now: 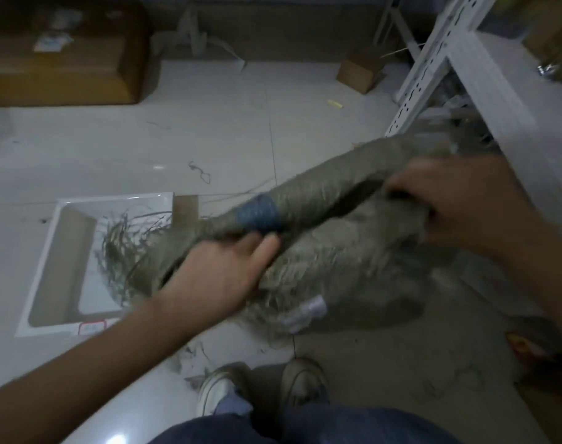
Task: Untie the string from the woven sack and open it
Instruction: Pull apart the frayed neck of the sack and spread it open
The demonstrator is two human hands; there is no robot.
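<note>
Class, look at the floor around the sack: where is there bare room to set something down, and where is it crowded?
Bare tile lies between the cardboard box, the white tray and the metal rack. It is crowded near the sack, both hands and the shoes, with loose fibres there.

the bare left arm reaches in from the lower left corner, forearm slanting up and rightward. the left hand has its fingers curled round what it grips, thumb stretched out on top. the right arm comes in from the right edge, wrist bent; the right hand, back upward, has its fingers curled under in a grasp.
</note>
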